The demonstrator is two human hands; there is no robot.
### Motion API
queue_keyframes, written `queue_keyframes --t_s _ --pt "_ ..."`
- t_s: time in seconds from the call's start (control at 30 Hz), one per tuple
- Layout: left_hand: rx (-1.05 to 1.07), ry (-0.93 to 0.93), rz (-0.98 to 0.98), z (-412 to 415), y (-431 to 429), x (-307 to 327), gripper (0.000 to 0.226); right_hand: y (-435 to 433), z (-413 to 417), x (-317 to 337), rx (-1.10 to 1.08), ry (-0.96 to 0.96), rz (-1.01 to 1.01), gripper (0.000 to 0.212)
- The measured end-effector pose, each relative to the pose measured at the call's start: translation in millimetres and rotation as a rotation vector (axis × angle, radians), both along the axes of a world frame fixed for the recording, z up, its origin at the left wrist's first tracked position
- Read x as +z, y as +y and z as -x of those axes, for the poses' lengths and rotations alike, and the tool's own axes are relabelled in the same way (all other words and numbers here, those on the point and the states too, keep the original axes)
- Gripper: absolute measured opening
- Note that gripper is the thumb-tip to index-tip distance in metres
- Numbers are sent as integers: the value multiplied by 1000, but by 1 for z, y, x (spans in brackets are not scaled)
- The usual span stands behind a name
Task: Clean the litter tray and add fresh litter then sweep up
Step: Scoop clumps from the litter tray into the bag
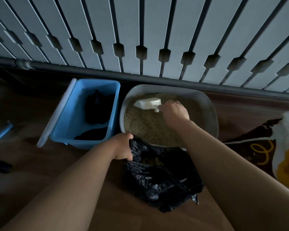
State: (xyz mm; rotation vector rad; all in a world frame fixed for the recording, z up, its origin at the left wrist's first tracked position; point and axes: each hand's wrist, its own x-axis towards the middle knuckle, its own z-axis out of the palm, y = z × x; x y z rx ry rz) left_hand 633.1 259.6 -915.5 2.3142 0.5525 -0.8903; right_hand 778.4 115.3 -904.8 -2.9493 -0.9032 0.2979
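While 2 bare arms reach forward and down over a brown floor (32, 164), a person works at a grey litter tray (212, 110) set against the foot of a pale slatted fence (140, 30). The tray is oval and filled with tan, grainy litter (145, 125).

The right arm runs straight out across the near edge of the tray. The right hand (174, 112) is turned palm down above the litter, its fingers curled tight round the handle of a white scoop (148, 103). The scoop points left, with its head low over the litter at the far side of the tray.

The left arm angles in from the lower left. The left hand (122, 146) grips a bunched edge of a black bag (160, 177), fingers closed on the plastic, just in front of the tray's near rim. The bag slumps on the floor between the 2 forearms, its mouth open, with brownish clumps (153, 161) showing inside.

Just left of the tray stands a blue bin (70, 135) holding something dark, a pale lid (57, 112) tilted along its left side. At the far right lies a dark printed cloth or bag (257, 147) with yellow loops, beside a white and yellow plastic bag (287, 147).
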Motion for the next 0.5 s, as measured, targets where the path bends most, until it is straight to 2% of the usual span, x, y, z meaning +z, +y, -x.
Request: queue_keyframes --t_s 0.23,0.37,0.5 --pt "-20 41 3 -5 -6 1 89 -21 -5 -12 131 39 118 38" --pt "-66 47 -28 -5 -8 5 85 -50 -2 -15 107 64 86 37" --pt "-75 -6 -51 -5 -8 10 53 -81 -5 -6 52 54 110 36"
